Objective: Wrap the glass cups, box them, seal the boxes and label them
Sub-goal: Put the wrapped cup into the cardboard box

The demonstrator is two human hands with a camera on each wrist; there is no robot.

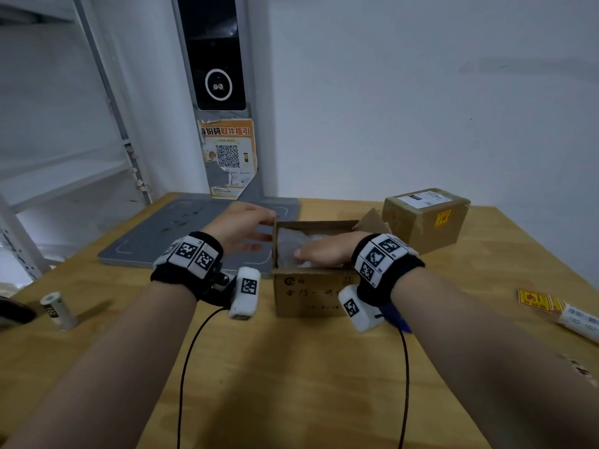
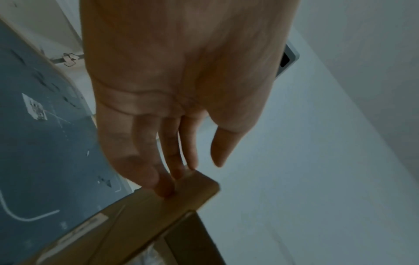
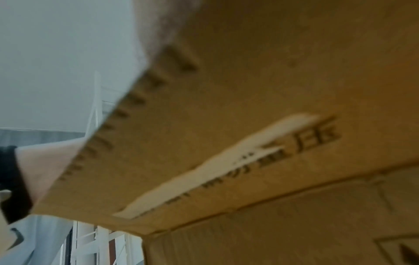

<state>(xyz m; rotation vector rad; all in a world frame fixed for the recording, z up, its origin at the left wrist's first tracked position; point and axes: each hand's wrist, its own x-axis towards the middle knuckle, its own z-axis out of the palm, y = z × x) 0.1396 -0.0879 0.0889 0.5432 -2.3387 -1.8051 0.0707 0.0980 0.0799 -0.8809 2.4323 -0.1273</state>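
Note:
An open cardboard box (image 1: 309,296) stands mid-table with a clear, bubble-wrapped bundle (image 1: 288,243) inside; no glass shows through it. My right hand (image 1: 319,254) lies down inside the box on the bundle. Only its back and thumb show, and its fingers are hidden. My left hand (image 1: 264,228) is at the box's left flap (image 2: 181,197). Its straight fingers (image 2: 167,186) touch the flap's top edge, with the thumb held apart. The right wrist view is filled by a blurred printed flap (image 3: 260,125) and shows no fingers.
A taped, labelled box (image 1: 424,218) sits at the back right. Red stickers (image 1: 534,299) and a label roll (image 1: 578,324) lie near the right edge, and a small white roll (image 1: 58,309) at the left. A grey pad (image 1: 181,231) and its post stand behind the box.

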